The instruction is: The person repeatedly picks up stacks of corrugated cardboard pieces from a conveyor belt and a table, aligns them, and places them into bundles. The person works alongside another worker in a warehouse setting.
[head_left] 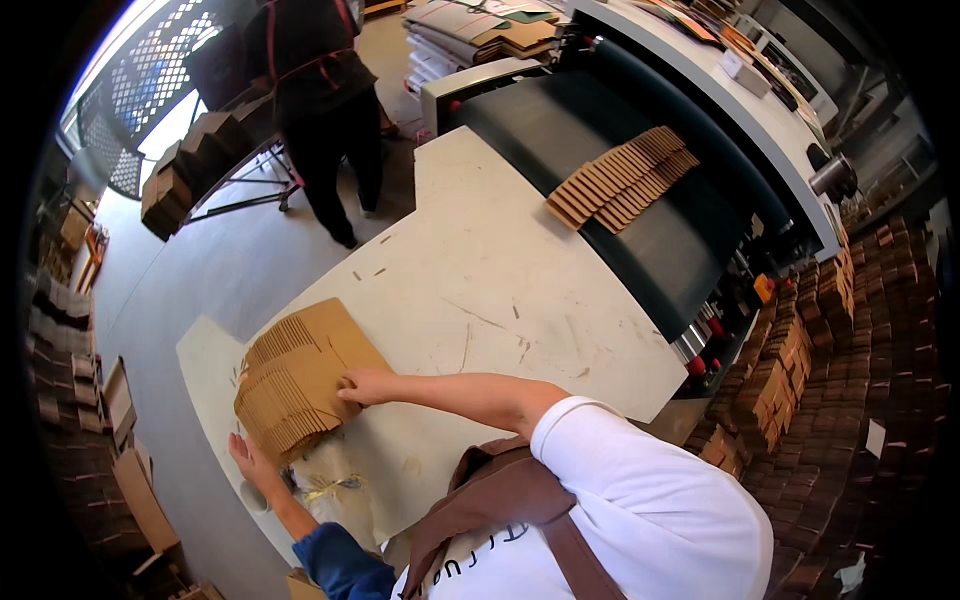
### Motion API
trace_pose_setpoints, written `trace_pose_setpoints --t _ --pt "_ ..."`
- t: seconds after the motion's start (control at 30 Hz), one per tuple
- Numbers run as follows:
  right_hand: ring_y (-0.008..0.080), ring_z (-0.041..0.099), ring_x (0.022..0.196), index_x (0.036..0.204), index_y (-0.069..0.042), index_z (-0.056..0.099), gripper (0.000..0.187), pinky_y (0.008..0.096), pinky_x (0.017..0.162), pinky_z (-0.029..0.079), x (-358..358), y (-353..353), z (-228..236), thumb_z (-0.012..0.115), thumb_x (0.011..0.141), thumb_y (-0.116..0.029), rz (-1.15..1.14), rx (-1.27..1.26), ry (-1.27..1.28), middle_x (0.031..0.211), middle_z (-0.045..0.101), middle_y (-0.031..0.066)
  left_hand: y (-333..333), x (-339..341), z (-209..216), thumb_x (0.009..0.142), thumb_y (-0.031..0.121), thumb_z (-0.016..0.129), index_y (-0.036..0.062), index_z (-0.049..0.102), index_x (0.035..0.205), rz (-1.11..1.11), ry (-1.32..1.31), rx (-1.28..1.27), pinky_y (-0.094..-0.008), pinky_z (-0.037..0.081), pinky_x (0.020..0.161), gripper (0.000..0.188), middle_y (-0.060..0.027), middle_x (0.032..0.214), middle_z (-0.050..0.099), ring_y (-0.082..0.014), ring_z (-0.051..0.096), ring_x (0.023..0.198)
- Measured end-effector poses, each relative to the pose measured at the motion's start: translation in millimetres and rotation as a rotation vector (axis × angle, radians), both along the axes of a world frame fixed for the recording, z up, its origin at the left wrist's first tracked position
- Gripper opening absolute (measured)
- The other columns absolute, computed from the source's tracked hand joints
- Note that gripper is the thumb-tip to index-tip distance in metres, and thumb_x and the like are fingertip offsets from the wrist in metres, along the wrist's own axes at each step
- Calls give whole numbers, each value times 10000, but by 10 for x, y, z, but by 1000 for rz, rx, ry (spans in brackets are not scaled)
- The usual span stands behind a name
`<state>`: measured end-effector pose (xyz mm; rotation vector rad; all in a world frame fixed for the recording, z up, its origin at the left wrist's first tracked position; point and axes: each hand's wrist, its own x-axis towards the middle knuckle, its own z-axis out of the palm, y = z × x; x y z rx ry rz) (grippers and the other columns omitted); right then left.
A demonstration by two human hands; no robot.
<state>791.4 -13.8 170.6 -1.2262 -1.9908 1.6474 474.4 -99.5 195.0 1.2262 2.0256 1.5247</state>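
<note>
A fanned stack of flat brown cardboard blanks (290, 385) lies at the left end of a pale worktable, its layered edges spread toward the left. My right hand (366, 387) is closed on the right edge of the stack, with the fingertips curled at the cardboard. My left hand (252, 462) is beside the near left corner of the stack, fingers stretched out and holding nothing. A clear plastic bag (335, 492) with a yellowish tie sits just below the stack, close to my left forearm.
Overlapping cardboard pieces (625, 180) lie on the dark belt (650, 275) of a machine beyond the pale table (520, 330). Another person (325, 120) stands at the back left near a cart of boxes (205, 165). Cardboard piles (790, 380) fill the right side.
</note>
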Motion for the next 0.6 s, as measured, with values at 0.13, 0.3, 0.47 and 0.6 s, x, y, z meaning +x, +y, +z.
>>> trace_pose_setpoints --t 0.13,0.3,0.47,0.6 --pt "357 624 955 1121 -7 593 494 434 811 492 768 -227 -214 545 873 -432 -61 125 -162 1003 664 202 -33 1068 445 997 182 495 -13 472 1279 -277 -186 26 -292 451 929 344 -100 1148 585 -162 569 1051" --pt "325 594 1046 1152 -32 578 419 399 886 471 1934 -857 -387 573 895 -362 -375 109 -240 1142 627 173 -53 2337 331 978 168 531 1 543 1194 -689 -344 -252 -262 462 858 273 -66 1045 634 -122 590 935" --pt "353 443 1249 1247 -60 526 445 458 1011 374 3280 -1327 -322 595 872 -290 -668 506 -539 1367 458 192 68 3520 30 964 223 554 -13 506 1265 -1061 -318 -563 -283 470 881 385 -129 1102 632 -167 615 974" --pt "351 312 1355 1348 -88 458 528 517 1079 268 4086 -1690 -299 579 877 -294 -861 498 -803 1463 345 189 73 4332 112 961 221 551 -20 494 1282 -1239 -321 -658 -291 469 890 405 -146 1128 631 -177 616 990"
